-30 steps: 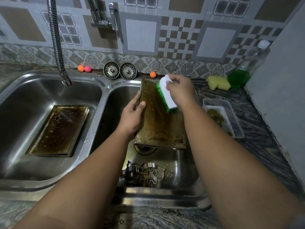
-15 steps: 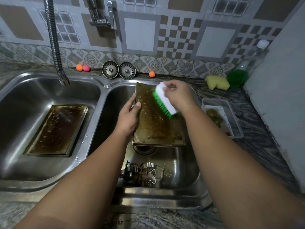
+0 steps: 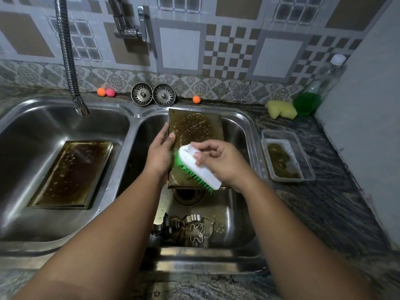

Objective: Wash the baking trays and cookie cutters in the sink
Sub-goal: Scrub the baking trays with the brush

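A greasy, soapy baking tray (image 3: 195, 128) stands tilted in the right sink basin (image 3: 244, 131). My left hand (image 3: 159, 151) grips its left edge, thumb on the face. My right hand (image 3: 220, 163) holds a white scrub brush with green bristles (image 3: 198, 168), pressed on the tray's lower part. A second dirty tray (image 3: 72, 173) lies flat in the left basin (image 3: 19, 148). Several metal cookie cutters (image 3: 186, 228) sit at the front of the right basin, near the drain (image 3: 188, 194).
A flexible faucet hose (image 3: 68, 57) hangs over the left basin. Two sink strainers (image 3: 152, 97) and small orange and pink balls (image 3: 106, 92) line the back ledge. On the right counter sit a plastic container (image 3: 286, 155), a yellow sponge (image 3: 280, 109) and a bottle of green soap (image 3: 313, 94).
My right hand has dragged the brush down the tray from its top edge to its lower part. My left hand keeps its hold on the tray's left edge.
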